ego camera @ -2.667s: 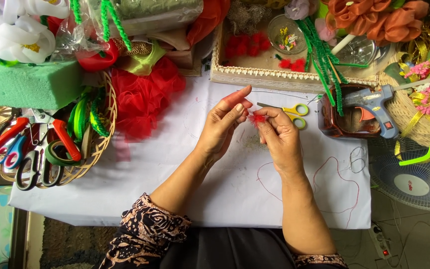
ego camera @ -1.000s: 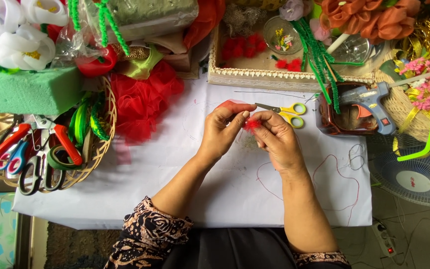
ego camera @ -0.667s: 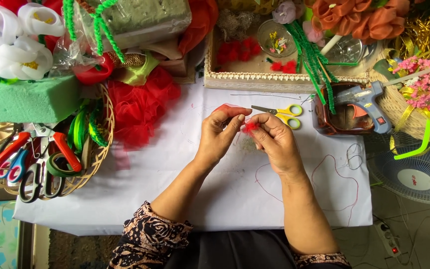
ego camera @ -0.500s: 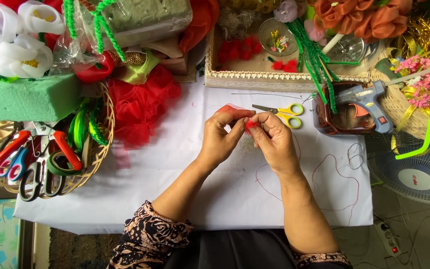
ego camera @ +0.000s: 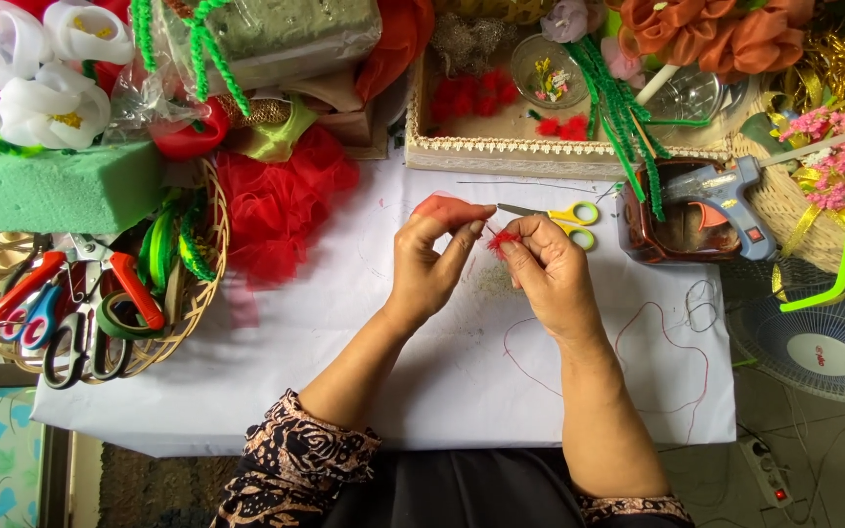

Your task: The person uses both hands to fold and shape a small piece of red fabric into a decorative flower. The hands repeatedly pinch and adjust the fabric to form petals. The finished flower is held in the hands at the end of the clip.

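- The scene is bright and evenly lit, with soft light falling from above.
- The white sheet on the counter [ego camera: 364, 372] looks clean and well exposed, not washed out.
- Shadows are faint: only a soft grey edge lies under the left hand [ego camera: 429, 269] and right hand [ego camera: 550, 274].
- A clear plastic wrap [ego camera: 149, 93] at the top left catches small glints.
- Focus is sharp across the middle; the thin red thread [ego camera: 657, 362] reads clearly.
- The wide lens bends the edges, so the basket [ego camera: 202, 293] and fan [ego camera: 823, 342] curve outward.
- Colours are strong, the reds nearly saturated.
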